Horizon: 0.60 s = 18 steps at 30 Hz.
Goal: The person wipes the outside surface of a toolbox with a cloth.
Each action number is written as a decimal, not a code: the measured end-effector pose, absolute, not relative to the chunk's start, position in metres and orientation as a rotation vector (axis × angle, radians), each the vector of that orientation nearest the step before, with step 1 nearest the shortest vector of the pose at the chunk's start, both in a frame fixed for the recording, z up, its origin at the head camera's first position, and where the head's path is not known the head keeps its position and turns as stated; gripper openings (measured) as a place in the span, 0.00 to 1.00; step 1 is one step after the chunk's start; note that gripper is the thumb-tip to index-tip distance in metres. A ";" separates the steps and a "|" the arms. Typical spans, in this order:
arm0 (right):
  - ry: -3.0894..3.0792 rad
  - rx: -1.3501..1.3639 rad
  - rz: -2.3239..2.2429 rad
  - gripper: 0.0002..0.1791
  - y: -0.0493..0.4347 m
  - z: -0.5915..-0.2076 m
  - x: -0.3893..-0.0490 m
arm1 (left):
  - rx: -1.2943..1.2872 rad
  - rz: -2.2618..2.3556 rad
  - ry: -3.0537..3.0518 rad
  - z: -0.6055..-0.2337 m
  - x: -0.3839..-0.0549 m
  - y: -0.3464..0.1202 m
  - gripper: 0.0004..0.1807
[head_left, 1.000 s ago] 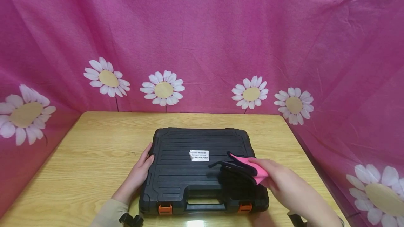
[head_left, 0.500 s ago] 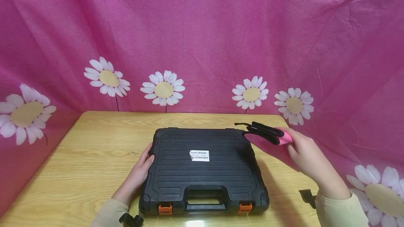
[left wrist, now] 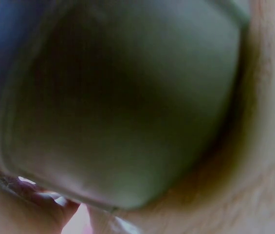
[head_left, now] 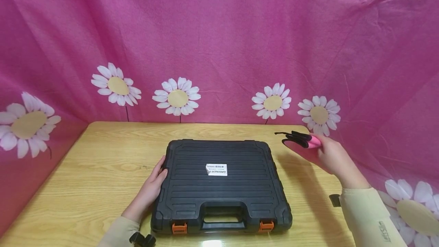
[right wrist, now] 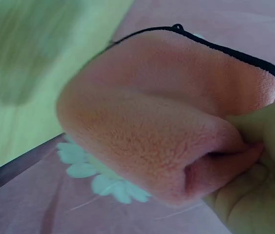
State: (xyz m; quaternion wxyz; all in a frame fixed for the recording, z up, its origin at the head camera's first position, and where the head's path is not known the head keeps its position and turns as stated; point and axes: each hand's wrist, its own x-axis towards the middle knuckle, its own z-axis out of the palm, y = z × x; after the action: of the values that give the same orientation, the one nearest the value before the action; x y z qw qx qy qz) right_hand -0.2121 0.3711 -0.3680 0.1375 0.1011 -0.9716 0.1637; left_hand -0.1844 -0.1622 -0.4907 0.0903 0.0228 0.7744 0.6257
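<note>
A black plastic tool case (head_left: 192,186) lies flat on the wooden table, with orange latches and a handle on its near side. My left hand (head_left: 151,188) rests against its left side, the fingers running along that side and the thumb at the lid's edge. Beyond the case's right side, above the table, my right hand (head_left: 337,161) grips a folded pink cloth (head_left: 305,149) with black edging. In the right wrist view the fuzzy cloth (right wrist: 152,131) bulges out from between thumb and fingers. The left wrist view is dark and blurred, mostly blocked.
A white label (head_left: 217,169) is stuck on the lid. The wooden table (head_left: 103,155) ends at a pink curtain (head_left: 219,41) printed with daisies, which hangs behind it and at both sides.
My right hand has lifted the cloth off the near right part of the case and carried it right and away, past the case's edge. The left hand and the case have stayed put.
</note>
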 end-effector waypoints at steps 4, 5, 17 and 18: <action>-2.840 0.297 0.459 0.27 0.378 -0.380 -0.224 | 0.086 1.870 2.300 -0.491 -0.185 -0.163 0.34; -2.838 0.305 0.460 0.28 0.379 -0.383 -0.226 | 0.086 1.872 2.297 -0.491 -0.186 -0.163 0.34; -2.861 0.459 0.418 0.27 0.366 -0.430 -0.207 | 0.084 1.856 2.299 -0.491 -0.184 -0.164 0.34; -2.865 0.463 0.425 0.26 0.365 -0.432 -0.204 | 0.081 1.854 2.300 -0.491 -0.184 -0.164 0.34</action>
State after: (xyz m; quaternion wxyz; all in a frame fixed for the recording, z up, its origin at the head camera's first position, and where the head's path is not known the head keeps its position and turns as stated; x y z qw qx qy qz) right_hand -0.2042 0.3648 -0.4324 0.1042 0.1571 -0.9715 0.1440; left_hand -0.1837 -0.1641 -0.4911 0.0930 0.0272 0.7748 0.6247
